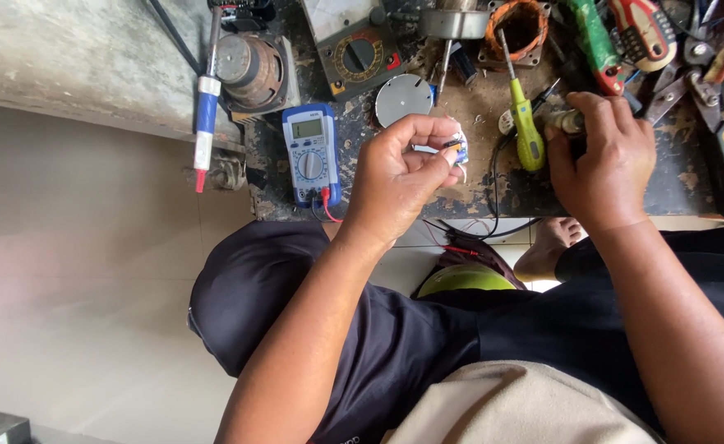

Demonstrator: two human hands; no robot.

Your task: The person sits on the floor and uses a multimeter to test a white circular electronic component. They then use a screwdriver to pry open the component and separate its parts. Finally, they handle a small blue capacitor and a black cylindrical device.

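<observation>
While the left hand (pixel 399 177) pinched a small white part with short wires (pixel 452 148) above the counter (pixel 691 185) edge, the right hand (pixel 604 160) closed on a pale cylindrical piece (pixel 566 122) resting on the counter. Between them lay a yellow-green screwdriver (pixel 526 127); left of them, a blue multimeter (pixel 310 154).

Single head-worn camera, looking steeply down, close over the worn, dark tool-strewn counter (pixel 477 177), lap and pale tiled floor (pixel 91 271) below
</observation>
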